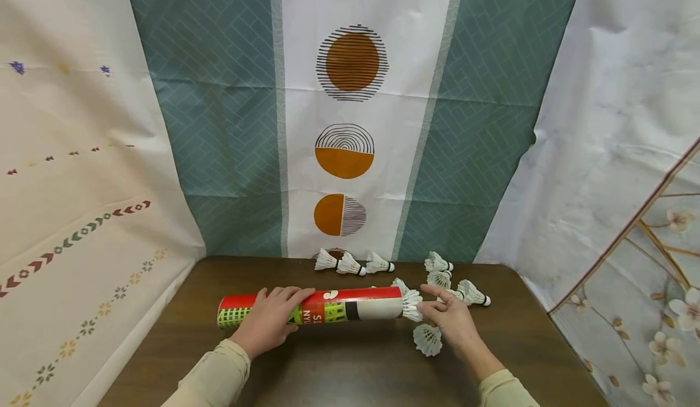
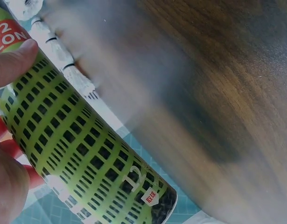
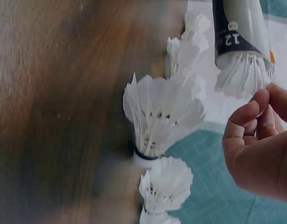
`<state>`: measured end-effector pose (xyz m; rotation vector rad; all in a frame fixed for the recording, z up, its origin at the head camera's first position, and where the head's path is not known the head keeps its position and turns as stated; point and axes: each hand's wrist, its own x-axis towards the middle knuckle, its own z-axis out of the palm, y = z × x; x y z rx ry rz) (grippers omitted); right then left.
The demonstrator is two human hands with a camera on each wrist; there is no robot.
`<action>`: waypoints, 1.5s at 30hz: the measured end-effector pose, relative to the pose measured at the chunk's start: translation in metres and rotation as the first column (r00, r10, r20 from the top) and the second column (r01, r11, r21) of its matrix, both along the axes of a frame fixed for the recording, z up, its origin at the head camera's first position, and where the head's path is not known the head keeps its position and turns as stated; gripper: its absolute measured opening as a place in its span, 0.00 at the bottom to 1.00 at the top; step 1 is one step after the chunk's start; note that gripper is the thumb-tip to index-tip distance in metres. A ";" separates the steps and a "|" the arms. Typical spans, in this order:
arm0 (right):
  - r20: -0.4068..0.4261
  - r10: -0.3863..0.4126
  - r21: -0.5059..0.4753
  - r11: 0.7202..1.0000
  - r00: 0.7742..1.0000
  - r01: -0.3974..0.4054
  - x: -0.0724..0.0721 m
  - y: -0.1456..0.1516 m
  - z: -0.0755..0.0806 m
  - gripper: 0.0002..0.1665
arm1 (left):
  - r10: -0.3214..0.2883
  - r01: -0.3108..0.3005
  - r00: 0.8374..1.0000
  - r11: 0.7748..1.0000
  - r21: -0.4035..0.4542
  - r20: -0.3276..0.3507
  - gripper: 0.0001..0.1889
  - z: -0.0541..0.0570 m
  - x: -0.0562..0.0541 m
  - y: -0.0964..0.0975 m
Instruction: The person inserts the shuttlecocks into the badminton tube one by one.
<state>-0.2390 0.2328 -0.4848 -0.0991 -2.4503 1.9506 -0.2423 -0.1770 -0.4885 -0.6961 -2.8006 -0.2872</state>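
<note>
Partly covered tube (image 1: 330, 308), protruding shuttlecock (image 1: 412, 305), cork hidden inside

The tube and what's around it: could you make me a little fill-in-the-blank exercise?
1. The number on the tube is ____.
2. The left hand grips the ____.
3. The right hand pinches a shuttlecock coloured ____.
4. The table is ____ in colour.

Missing words: 12; tube; white; brown.

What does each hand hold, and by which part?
The left hand grips the tube around its side; the right hand pinches a shuttlecock by its feather edge.
</note>
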 end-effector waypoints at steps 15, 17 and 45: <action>-0.015 0.046 -0.082 0.996 0.999 -0.047 0.000 -0.020 -0.005 0.32 | -0.031 0.031 1.000 1.000 -0.003 0.000 0.47 0.003 0.003 0.004; -0.016 0.042 -0.089 0.995 0.999 -0.043 0.001 -0.021 -0.005 0.32 | -0.030 0.030 1.000 1.000 -0.002 0.004 0.47 0.003 0.003 0.004; -0.040 0.117 -0.154 0.981 0.992 -0.122 0.007 -0.028 -0.009 0.37 | -0.015 0.013 0.999 1.000 0.024 0.047 0.47 0.004 0.008 0.005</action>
